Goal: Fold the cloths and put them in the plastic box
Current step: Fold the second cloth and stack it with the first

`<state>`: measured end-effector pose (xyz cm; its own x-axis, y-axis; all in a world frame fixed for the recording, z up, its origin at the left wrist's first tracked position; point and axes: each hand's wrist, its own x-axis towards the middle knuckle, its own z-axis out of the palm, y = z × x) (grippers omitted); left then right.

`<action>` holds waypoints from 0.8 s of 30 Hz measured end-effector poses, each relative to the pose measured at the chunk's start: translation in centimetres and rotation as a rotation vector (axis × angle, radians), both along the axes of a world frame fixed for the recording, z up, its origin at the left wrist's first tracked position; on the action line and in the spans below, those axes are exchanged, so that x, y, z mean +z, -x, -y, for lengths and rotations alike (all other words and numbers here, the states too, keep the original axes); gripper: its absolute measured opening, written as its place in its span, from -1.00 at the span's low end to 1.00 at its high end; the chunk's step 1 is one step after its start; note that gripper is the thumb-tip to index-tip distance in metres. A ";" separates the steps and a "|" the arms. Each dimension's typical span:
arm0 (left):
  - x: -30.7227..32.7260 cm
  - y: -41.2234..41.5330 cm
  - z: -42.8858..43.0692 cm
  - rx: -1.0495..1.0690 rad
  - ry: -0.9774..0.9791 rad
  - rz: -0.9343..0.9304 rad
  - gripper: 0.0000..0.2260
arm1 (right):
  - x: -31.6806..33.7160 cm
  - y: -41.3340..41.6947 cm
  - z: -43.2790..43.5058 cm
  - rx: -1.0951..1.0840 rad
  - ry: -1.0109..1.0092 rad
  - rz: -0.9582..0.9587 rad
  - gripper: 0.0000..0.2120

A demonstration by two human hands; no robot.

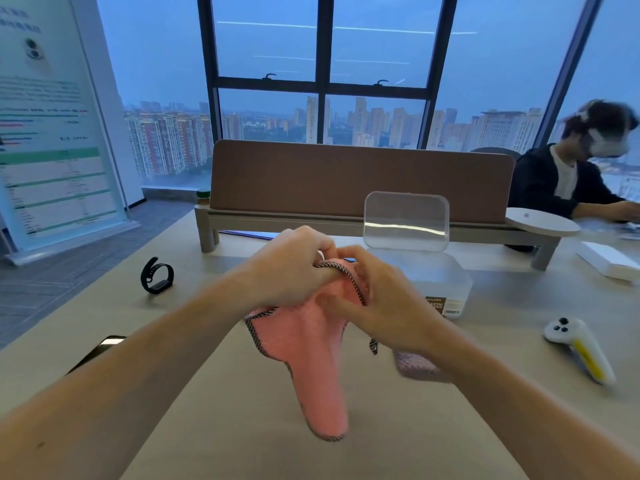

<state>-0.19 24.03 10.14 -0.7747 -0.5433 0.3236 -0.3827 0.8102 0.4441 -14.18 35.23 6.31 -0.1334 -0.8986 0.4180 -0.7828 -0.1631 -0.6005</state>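
A pink cloth (pixel 311 351) with a dark woven edge hangs above the table, held up by both hands. My left hand (pixel 291 268) grips its top edge with the trim lying over my fingers. My right hand (pixel 377 303) pinches the same top part from the right. The cloth's lower corner droops toward the table. A second cloth (pixel 415 367), darker pink, lies on the table partly hidden under my right wrist. The clear plastic box (pixel 440 282) stands open behind my right hand, its lid (pixel 407 220) upright.
A black wristband (pixel 156 276) lies at the left and a dark phone (pixel 98 351) near my left forearm. A white and yellow controller (pixel 578 348) rests at the right. A desk divider (pixel 360 181) and shelf run along the back. Another person (pixel 571 174) sits at the far right.
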 end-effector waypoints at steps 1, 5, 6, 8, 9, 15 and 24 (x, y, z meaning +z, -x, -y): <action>0.0 -0.2 -0.1 -0.005 0.021 -0.015 -0.82 | 0.3 0.0 0.1 -0.053 -0.004 -0.026 -0.71; -0.4 -2.9 0.7 -0.020 0.074 0.157 -0.88 | 0.7 1.9 -1.3 -0.173 -0.043 -0.155 -0.79; -0.8 -3.9 1.1 -0.019 0.078 0.211 -0.83 | 0.9 2.3 -1.9 -0.169 -0.048 -0.166 -0.82; -1.4 -5.9 1.9 -0.017 0.064 0.269 -0.81 | 1.6 3.1 -3.3 -0.136 -0.079 -0.153 -0.83; -1.5 -6.8 1.9 -0.022 0.047 0.277 -0.83 | 2.2 3.3 -4.1 -0.123 -0.093 -0.140 -0.82; 1.1 -11.8 -0.3 -0.145 -0.293 0.041 -0.93 | 6.4 3.8 -8.8 -0.051 -0.084 0.171 -0.84; -3.1 -8.3 3.4 0.048 -0.574 -0.146 -0.79 | 2.3 7.1 -3.6 -0.186 -0.191 0.369 -0.87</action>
<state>8.08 20.65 7.02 -0.7141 -0.6966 0.0693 -0.3149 0.4081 0.8569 -21.24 38.87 8.59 -0.4086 -0.9017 0.1417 -0.5162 0.1003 -0.8506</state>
